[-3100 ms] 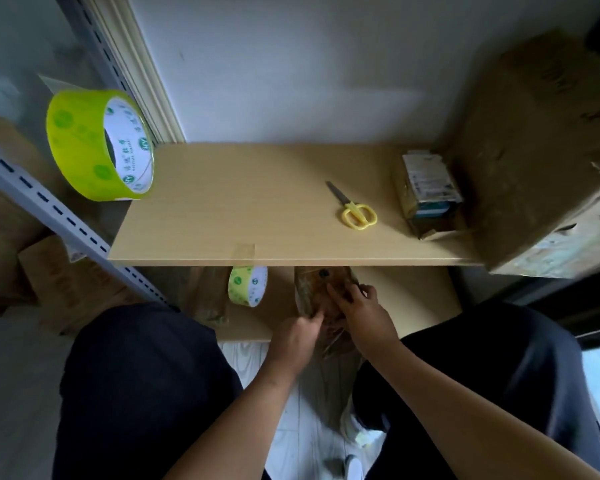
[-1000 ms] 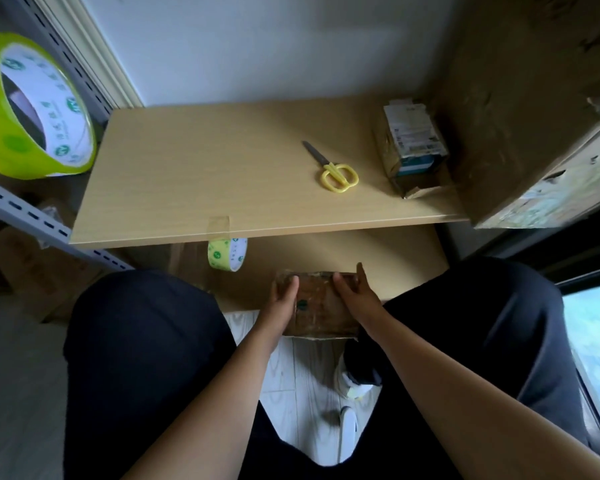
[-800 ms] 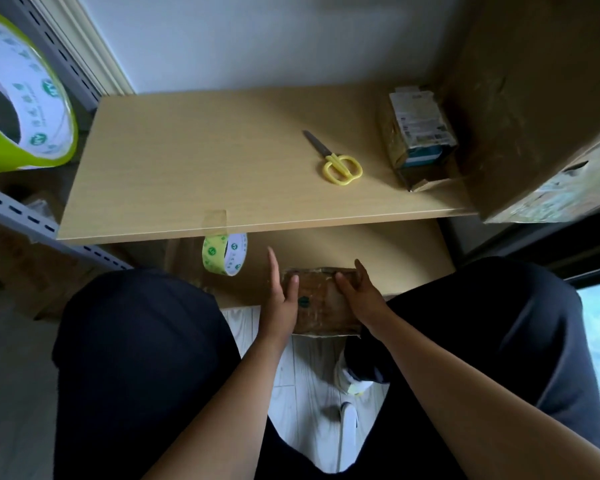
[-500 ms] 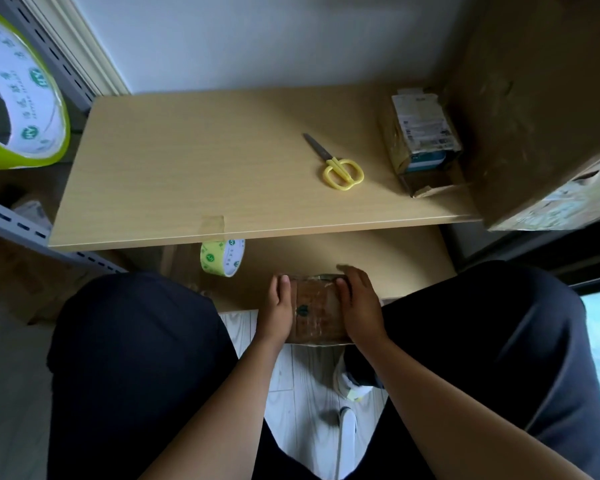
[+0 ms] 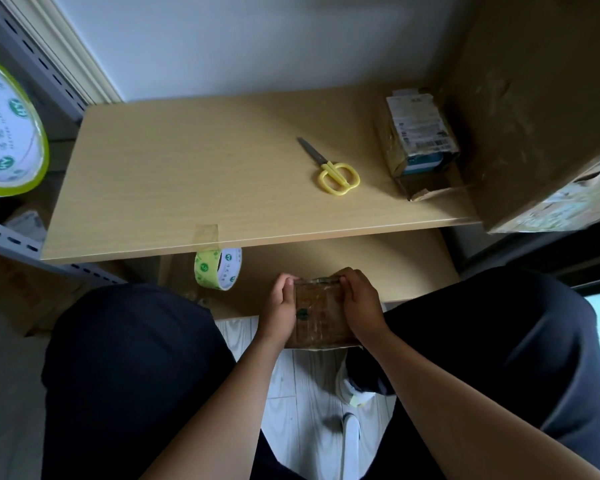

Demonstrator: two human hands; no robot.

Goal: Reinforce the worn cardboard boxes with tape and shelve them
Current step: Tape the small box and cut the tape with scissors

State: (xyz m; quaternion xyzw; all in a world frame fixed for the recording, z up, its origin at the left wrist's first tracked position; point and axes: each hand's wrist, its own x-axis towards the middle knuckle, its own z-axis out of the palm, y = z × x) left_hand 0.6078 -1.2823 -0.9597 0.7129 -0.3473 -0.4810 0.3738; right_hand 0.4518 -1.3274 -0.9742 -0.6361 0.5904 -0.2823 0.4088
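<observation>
Both hands are gripping the small cardboard box (image 5: 321, 315) between my knees: left hand (image 5: 279, 308) flanking one side, right hand (image 5: 361, 306) the other, long axis pointing toward the lower shelf (image 5: 395, 268) just ahead.

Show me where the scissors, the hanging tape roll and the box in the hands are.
scissors (image 5: 336, 173): head view, where the yellow handles meet.
tape roll (image 5: 212, 270): head view, its green outer band, below the shelf edge.
box (image 5: 321, 313): head view, its taped top face, between the hands.
</observation>
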